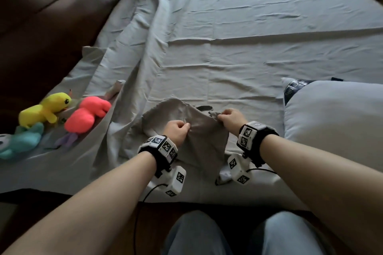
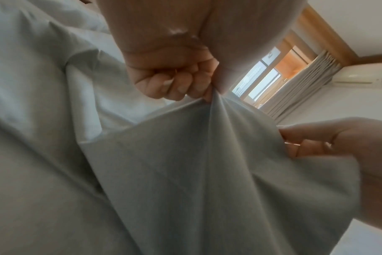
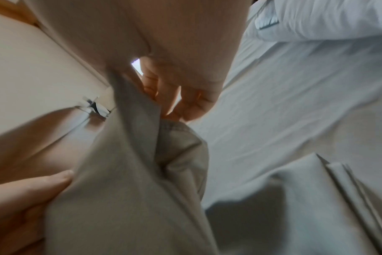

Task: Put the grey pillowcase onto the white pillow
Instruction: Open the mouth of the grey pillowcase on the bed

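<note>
The grey pillowcase hangs crumpled between both hands above the near part of the bed. My left hand pinches a fold of it between thumb and curled fingers, shown close in the left wrist view at left hand on the pillowcase. My right hand pinches its upper right edge; the right wrist view shows the right hand on the hemmed edge of the pillowcase. The white pillow lies on the bed to the right, apart from the cloth.
A grey sheet covers the bed, rumpled along the left. Yellow, pink and teal plush toys lie at the left edge. A dark headboard rises on the left. My knees are at the bed's near edge.
</note>
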The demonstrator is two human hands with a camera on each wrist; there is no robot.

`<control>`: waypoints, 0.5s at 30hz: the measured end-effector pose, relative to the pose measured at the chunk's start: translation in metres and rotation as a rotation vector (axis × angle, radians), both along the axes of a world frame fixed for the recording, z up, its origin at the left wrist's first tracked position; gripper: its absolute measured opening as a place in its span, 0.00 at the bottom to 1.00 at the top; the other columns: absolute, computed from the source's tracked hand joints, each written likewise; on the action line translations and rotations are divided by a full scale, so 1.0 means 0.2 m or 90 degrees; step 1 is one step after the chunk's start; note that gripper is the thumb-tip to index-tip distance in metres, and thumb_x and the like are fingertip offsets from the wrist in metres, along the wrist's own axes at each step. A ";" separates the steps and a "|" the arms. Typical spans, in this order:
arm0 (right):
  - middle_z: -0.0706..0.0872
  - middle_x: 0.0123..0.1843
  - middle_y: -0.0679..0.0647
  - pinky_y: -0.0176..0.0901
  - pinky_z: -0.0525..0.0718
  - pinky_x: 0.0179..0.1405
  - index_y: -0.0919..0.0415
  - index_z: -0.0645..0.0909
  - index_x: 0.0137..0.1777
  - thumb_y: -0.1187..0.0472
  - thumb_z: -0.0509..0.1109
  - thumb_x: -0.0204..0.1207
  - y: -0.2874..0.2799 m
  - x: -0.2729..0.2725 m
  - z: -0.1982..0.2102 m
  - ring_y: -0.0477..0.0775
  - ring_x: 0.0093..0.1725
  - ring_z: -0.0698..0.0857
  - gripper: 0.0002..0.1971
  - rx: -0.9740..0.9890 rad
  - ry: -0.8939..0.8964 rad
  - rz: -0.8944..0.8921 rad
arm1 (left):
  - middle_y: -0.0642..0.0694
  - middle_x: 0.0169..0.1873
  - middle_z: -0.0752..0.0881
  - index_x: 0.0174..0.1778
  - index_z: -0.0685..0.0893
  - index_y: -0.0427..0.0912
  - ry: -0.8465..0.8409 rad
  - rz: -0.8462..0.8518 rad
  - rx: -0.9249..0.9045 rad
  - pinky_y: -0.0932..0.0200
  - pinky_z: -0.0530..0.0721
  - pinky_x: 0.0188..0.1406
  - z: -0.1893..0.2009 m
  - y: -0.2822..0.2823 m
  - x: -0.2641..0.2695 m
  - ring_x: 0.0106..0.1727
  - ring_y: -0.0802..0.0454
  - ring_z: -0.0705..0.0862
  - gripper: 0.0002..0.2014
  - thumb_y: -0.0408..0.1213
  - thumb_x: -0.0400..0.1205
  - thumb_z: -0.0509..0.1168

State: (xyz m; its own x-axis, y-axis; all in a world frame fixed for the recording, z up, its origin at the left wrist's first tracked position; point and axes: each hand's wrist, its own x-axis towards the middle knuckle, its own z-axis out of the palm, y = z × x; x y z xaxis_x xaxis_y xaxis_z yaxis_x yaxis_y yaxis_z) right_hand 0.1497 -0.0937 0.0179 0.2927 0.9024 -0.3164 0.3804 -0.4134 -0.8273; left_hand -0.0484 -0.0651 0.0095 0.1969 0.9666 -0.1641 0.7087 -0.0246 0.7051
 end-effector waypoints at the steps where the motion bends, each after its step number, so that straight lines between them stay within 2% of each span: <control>1: 0.79 0.31 0.52 0.40 0.73 0.32 0.58 0.79 0.36 0.63 0.67 0.76 0.00 0.00 0.05 0.53 0.34 0.78 0.07 0.024 -0.012 -0.002 | 0.49 0.18 0.67 0.20 0.70 0.41 -0.007 0.000 0.006 0.54 0.63 0.28 0.04 0.00 0.01 0.23 0.55 0.66 0.24 0.39 0.83 0.65; 4: 0.78 0.30 0.47 0.40 0.73 0.36 0.53 0.75 0.30 0.60 0.68 0.76 -0.04 0.03 0.17 0.52 0.37 0.78 0.13 0.060 -0.026 0.006 | 0.49 0.17 0.67 0.18 0.69 0.40 -0.023 0.008 0.030 0.54 0.62 0.27 0.13 0.00 0.01 0.22 0.53 0.66 0.25 0.41 0.82 0.66; 6: 0.78 0.30 0.47 0.40 0.73 0.33 0.52 0.75 0.31 0.57 0.69 0.77 -0.08 0.04 0.22 0.49 0.34 0.77 0.13 0.059 -0.033 0.011 | 0.49 0.16 0.67 0.18 0.70 0.40 -0.021 0.011 0.021 0.54 0.62 0.26 0.17 -0.02 0.01 0.22 0.53 0.66 0.25 0.41 0.82 0.66; 8: 0.80 0.31 0.48 0.39 0.74 0.32 0.53 0.76 0.32 0.55 0.69 0.78 -0.11 0.08 0.26 0.50 0.35 0.78 0.13 0.063 -0.028 -0.019 | 0.47 0.17 0.69 0.18 0.72 0.39 -0.009 0.029 0.015 0.55 0.65 0.26 0.20 -0.04 0.01 0.23 0.52 0.68 0.24 0.40 0.81 0.66; 11: 0.82 0.38 0.55 0.47 0.82 0.43 0.58 0.79 0.39 0.57 0.67 0.79 -0.12 0.16 0.33 0.57 0.41 0.81 0.08 0.109 -0.032 -0.110 | 0.40 0.22 0.77 0.24 0.80 0.38 0.008 0.095 0.002 0.54 0.70 0.29 0.25 -0.06 -0.03 0.27 0.46 0.74 0.18 0.39 0.81 0.63; 12: 0.82 0.38 0.57 0.47 0.83 0.40 0.60 0.80 0.42 0.59 0.65 0.79 -0.12 0.17 0.36 0.59 0.40 0.82 0.06 0.120 -0.024 -0.131 | 0.39 0.24 0.79 0.27 0.82 0.37 0.033 0.129 -0.010 0.55 0.71 0.29 0.25 -0.04 -0.06 0.28 0.44 0.77 0.17 0.39 0.81 0.62; 13: 0.81 0.37 0.58 0.41 0.83 0.30 0.61 0.79 0.44 0.61 0.63 0.79 -0.12 0.19 0.40 0.60 0.36 0.82 0.06 0.139 -0.002 -0.150 | 0.38 0.26 0.82 0.30 0.84 0.35 0.040 0.165 -0.011 0.56 0.74 0.30 0.27 -0.03 -0.10 0.31 0.42 0.80 0.16 0.40 0.80 0.62; 14: 0.81 0.36 0.59 0.35 0.78 0.20 0.61 0.78 0.43 0.62 0.62 0.80 -0.11 0.20 0.45 0.58 0.30 0.82 0.06 0.161 0.025 -0.161 | 0.36 0.29 0.85 0.32 0.86 0.34 0.031 0.188 -0.012 0.56 0.79 0.33 0.28 0.02 -0.14 0.34 0.40 0.84 0.16 0.41 0.78 0.62; 15: 0.81 0.35 0.59 0.32 0.73 0.13 0.61 0.77 0.41 0.62 0.61 0.81 -0.09 0.21 0.52 0.55 0.25 0.81 0.08 0.184 0.046 -0.184 | 0.35 0.33 0.88 0.35 0.87 0.33 0.015 0.204 -0.010 0.52 0.85 0.39 0.32 0.07 -0.18 0.38 0.38 0.88 0.15 0.42 0.76 0.63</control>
